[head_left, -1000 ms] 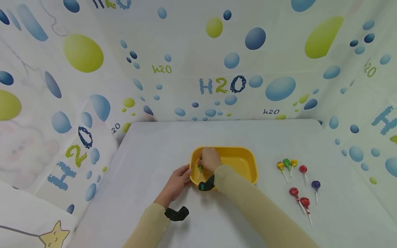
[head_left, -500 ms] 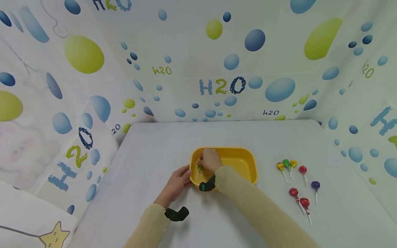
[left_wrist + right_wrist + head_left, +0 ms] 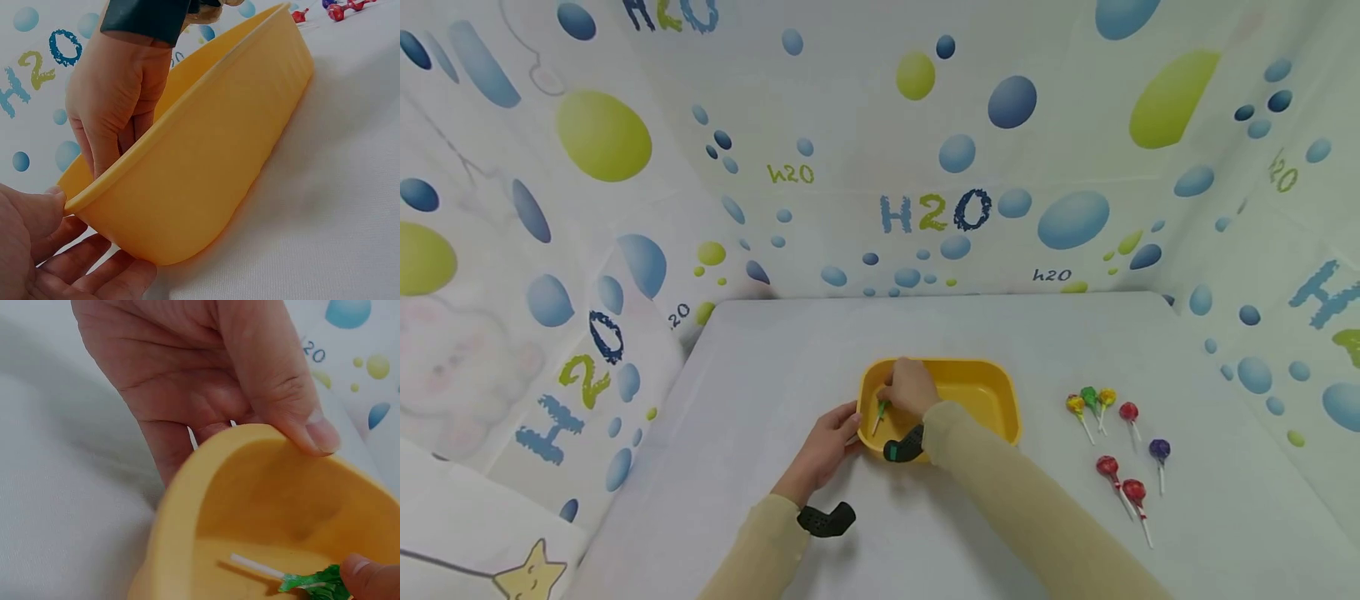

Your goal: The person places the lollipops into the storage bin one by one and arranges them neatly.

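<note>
A yellow plastic tub [image 3: 981, 408] with rounded corners stands on the white table. My left hand [image 3: 829, 443] grips its left end; in the left wrist view the thumb [image 3: 47, 209] lies on the rim and the fingers [image 3: 119, 269] spread against the outer wall. Reaching over the near side, my right hand [image 3: 913, 390] is down inside the left part of the tub. It holds a green-wrapped lollipop [image 3: 319, 582] by the wrapped head, with the white stick pointing toward me. Most of the right fingers are hidden by the tub wall in the left wrist view.
Several lollipops lie on the table right of the tub: two yellow ones [image 3: 1077, 405] with a green one [image 3: 1089, 395], a red one [image 3: 1129, 412], a purple one [image 3: 1160, 451], and two more red ones [image 3: 1108, 467] nearer me. Printed cloth hangs behind and at both sides.
The lollipop's stick has tilted slightly to the left in my right hand. My left hand keeps its hold on the tub, and the head view has shifted a little.
</note>
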